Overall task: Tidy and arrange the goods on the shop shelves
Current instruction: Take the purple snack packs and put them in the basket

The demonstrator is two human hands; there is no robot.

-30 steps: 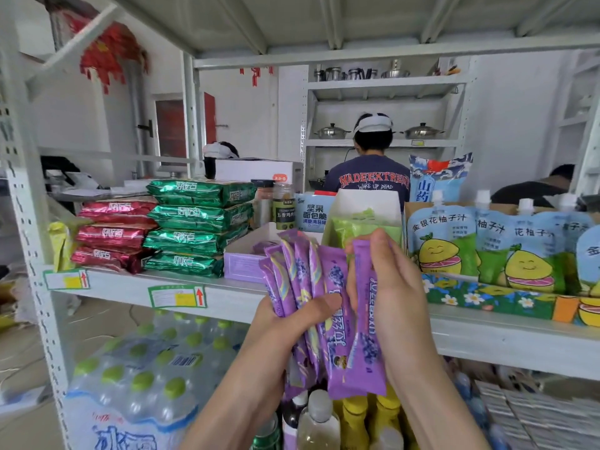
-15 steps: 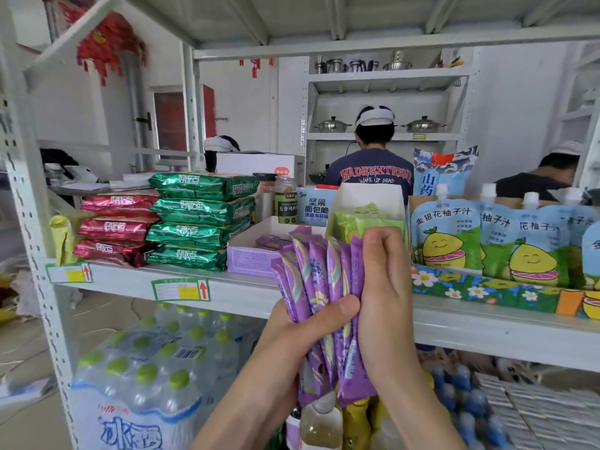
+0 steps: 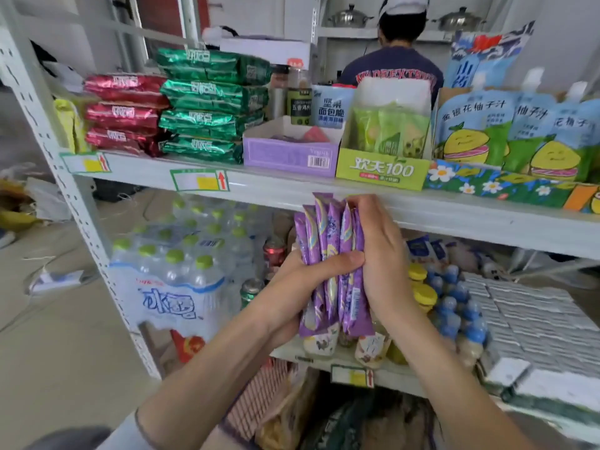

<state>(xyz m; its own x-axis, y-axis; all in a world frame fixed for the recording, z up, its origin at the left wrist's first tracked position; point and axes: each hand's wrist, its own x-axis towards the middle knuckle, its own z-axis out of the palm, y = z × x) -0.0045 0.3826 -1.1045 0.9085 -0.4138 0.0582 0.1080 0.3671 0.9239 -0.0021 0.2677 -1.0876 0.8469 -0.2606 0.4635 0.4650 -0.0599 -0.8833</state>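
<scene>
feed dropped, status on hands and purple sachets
Left hand and right hand both grip the purple sachets. Bunch upright, in front of the shelf edge. Purple box above, path looks open.

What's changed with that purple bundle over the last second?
The purple sachets, fanned out a second ago, are now squared into a tight bundle and sit lower, tops level with the front edge of the shelf. The right hand, then pinching one sachet, now wraps the bundle's side; the left hand still grips it. The purple box and green packs are unmoved.
</scene>
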